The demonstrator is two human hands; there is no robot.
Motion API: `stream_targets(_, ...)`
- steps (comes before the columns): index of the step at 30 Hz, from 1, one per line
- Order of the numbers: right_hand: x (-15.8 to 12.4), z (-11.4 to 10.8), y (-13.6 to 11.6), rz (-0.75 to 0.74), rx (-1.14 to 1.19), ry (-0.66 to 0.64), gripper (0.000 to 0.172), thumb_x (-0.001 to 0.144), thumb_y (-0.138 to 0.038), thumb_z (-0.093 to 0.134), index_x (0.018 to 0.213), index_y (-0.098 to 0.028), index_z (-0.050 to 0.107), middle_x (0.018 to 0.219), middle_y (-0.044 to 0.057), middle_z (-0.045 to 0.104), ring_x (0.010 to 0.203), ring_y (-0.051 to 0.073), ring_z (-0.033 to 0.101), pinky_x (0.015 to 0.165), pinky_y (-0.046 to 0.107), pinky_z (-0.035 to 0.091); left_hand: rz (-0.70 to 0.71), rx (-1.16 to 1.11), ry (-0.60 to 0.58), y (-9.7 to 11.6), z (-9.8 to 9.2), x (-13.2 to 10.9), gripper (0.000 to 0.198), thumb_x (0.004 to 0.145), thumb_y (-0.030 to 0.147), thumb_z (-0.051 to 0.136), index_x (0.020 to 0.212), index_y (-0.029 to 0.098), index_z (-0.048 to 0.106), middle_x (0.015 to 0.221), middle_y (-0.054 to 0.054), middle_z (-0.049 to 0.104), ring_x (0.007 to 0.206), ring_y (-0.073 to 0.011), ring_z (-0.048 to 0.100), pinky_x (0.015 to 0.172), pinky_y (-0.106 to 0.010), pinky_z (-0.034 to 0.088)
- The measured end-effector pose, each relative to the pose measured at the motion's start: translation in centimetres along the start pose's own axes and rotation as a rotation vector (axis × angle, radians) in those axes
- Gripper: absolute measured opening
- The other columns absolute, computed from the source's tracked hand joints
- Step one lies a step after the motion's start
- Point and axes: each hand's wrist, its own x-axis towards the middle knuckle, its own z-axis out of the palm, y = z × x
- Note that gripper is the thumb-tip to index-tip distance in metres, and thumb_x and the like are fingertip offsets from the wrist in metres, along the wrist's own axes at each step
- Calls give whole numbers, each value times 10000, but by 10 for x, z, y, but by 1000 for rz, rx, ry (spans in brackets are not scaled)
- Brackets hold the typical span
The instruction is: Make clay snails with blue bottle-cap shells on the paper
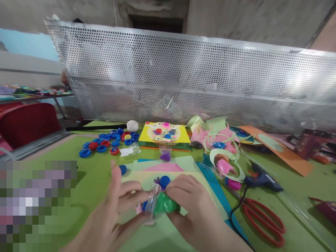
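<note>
Between my two hands, above the paper sheets, is a small clear plastic bag (151,204) with a green lump in it, which looks like modelling clay (166,203). My left hand (115,210) pinches the bag's loose plastic end, its index finger pointing up. My right hand (194,201) is closed around the green end. Just behind the bag lie a blue bottle cap (165,181) and a small purple piece (157,181). Part of a blue thing and a pink piece show below, mostly hidden. Pale green paper (154,241) lies beneath.
Blue and red bottle caps (102,148) cluster at the left. A yellow card (143,136) with a decorated disc stands at the back. Red-handled scissors (262,220), a glue gun (262,180) with its cord, and paper scraps (204,131) lie right. A perforated metal panel (223,77) rises behind.
</note>
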Motion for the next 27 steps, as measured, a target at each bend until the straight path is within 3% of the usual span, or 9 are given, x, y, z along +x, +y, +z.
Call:
stream_targets(3, 0, 3, -1, -59, -63, -2, 93, 748, -101, 542, 707, -181, 564, 744, 5, 653, 714, 144, 562, 664, 288, 388, -53, 2, -35, -5, -5, 0, 833, 831, 537, 539, 1424, 476, -43, 994, -22, 677, 929, -238, 685, 570, -249, 605)
stream_targets(6, -1, 5, -4, -125, -174, 1, 113, 733, -87, 514, 666, -175, 532, 686, 0, 626, 677, 139, 539, 623, 288, 365, 65, 105, -114, -8, -10, 5, 910, 870, 451, 520, 1402, 407, -216, 862, 21, 718, 951, -214, 653, 741, -302, 575)
stream_targets(10, -2, 11, -7, -189, -312, 0, 124, 752, -77, 516, 682, -178, 529, 673, 0, 611, 666, 146, 518, 614, 300, 350, 237, 233, -176, -9, -7, 11, 838, 910, 345, 437, 1416, 345, -231, 883, 8, 702, 963, -224, 606, 871, -379, 487)
stream_targets(12, -3, 16, -8, -201, -369, -6, 119, 755, -65, 537, 707, -174, 545, 689, 1, 612, 672, 152, 515, 626, 307, 351, 296, 268, -195, -11, -5, 13, 781, 904, 315, 431, 1446, 337, -131, 893, -10, 675, 917, -228, 607, 902, -415, 452)
stream_targets(14, -4, 20, -7, -204, -415, -9, 136, 754, -42, 540, 706, -168, 556, 686, 3, 606, 672, 157, 510, 649, 317, 360, 340, 318, -226, -13, -5, 15, 638, 883, 298, 461, 1430, 343, 136, 871, -10, 657, 860, -218, 625, 910, -409, 444)
stream_targets(18, -4, 23, -9, -211, -459, -38, 134, 770, -34, 517, 748, -145, 590, 762, 34, 633, 739, 187, 536, 763, 363, 385, 367, 394, -259, -11, -12, 16, 252, 865, 225, 503, 1110, 280, 532, 862, -30, 687, 855, -194, 656, 846, -301, 496)
stream_targets(23, 1, 8, -12, -59, -309, -133, 155, 774, -60, 511, 868, -157, 587, 845, 51, 630, 807, 206, 530, 763, 366, 405, 472, 465, -239, 0, -22, 21, 162, 823, 223, 581, 973, 273, 615, 806, -18, 723, 770, -195, 680, 791, -279, 529)
stream_targets(25, 2, 1, -9, -9, -262, -107, 183, 773, -72, 499, 907, -172, 575, 889, 57, 623, 852, 224, 513, 761, 380, 407, 422, 443, -169, 4, -28, 29, 305, 825, 271, 579, 1127, 314, 567, 748, 24, 711, 766, -196, 677, 793, -288, 532)
stream_targets(27, 2, -4, -5, 12, -234, -32, 236, 764, -49, 455, 938, -169, 559, 928, 70, 615, 888, 236, 491, 769, 395, 412, 275, 379, -52, 7, -37, 39, 558, 842, 337, 556, 1364, 345, 358, 753, 50, 703, 769, -191, 673, 773, -287, 541)
